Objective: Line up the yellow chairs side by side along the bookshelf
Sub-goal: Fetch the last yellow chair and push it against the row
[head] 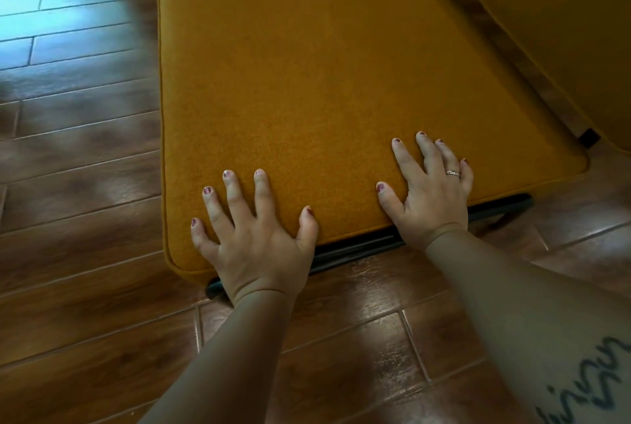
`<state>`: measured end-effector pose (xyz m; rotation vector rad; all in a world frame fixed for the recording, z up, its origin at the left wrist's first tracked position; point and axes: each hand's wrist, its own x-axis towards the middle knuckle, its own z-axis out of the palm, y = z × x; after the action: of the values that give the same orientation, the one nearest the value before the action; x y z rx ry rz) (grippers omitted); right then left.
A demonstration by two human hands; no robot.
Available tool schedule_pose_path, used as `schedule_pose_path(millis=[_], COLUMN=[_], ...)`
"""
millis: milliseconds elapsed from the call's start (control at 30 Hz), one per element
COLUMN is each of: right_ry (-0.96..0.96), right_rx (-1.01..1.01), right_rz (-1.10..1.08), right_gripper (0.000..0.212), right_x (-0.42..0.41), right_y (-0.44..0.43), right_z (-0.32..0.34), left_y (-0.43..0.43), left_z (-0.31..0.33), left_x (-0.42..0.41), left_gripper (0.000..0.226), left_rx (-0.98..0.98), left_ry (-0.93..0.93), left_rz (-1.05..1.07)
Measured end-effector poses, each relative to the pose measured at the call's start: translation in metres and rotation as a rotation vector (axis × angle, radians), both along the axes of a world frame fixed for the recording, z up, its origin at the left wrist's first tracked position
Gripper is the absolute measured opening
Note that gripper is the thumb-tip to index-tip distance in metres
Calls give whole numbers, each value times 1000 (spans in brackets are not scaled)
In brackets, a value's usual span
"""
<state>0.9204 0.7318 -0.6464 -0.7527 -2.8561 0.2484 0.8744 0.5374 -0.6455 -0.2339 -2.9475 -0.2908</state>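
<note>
Fingers [263,194] flat atop yellow chair [324,65]

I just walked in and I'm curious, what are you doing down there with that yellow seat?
A person is pressing spread, flat fingers on the near edge of a yellow chair: the left hand near its corner, the right hand further along. A second yellow chair stands close on the right, with a strip of wooden floor between them. No bookshelf is in view.

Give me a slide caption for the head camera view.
The left hand and right hand press flat on the near edge of a mustard-yellow fabric chair cushion, a second yellow chair beside it.
</note>
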Motion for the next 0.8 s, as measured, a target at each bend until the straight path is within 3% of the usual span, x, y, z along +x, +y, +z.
schedule_pose_path(millis=[800], right_ry=[-47], right_rx=[-17], right_rz=[71], right_gripper=[82], right_x=[-6], right_y=[48], right_z=[3], left_y=[46], left_z=[7], left_x=[5], left_gripper=[79], left_rx=[-5], left_ry=[-118], left_rz=[67])
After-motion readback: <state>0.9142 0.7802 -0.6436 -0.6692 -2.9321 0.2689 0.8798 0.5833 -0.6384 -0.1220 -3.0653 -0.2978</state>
